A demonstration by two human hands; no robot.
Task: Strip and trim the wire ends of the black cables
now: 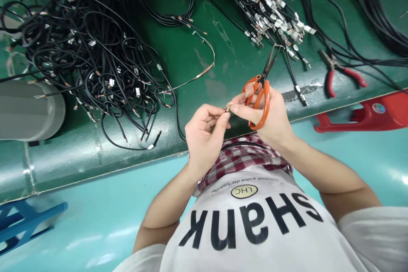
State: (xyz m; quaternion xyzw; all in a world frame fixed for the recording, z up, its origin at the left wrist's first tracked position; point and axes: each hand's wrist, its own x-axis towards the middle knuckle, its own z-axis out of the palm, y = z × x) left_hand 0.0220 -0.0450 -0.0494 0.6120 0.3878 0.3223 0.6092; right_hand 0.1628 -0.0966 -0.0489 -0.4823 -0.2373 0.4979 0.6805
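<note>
My left hand (208, 129) pinches the end of a black cable whose bare copper strands (227, 109) show between the fingertips. Orange-handled scissors (266, 104) hang around the fingers of my right hand (270, 114), blades pointing away from me and slightly apart. With its thumb and forefinger, that same hand touches the copper strands against my left fingertips. The exact grip on the strands is partly hidden by the fingers. Beyond my left hand, a thin strip of stripped wire (207, 68) lies curved on the green table (219, 89).
A tangled pile of black cables (95, 51) fills the left, beside a translucent tub (32, 110). Cables with silver connectors (274, 12) lie at the back right. Red-handled pliers (332, 66) rest near the table edge. A red stool (376, 112) and a blue stool (28, 225) stand below.
</note>
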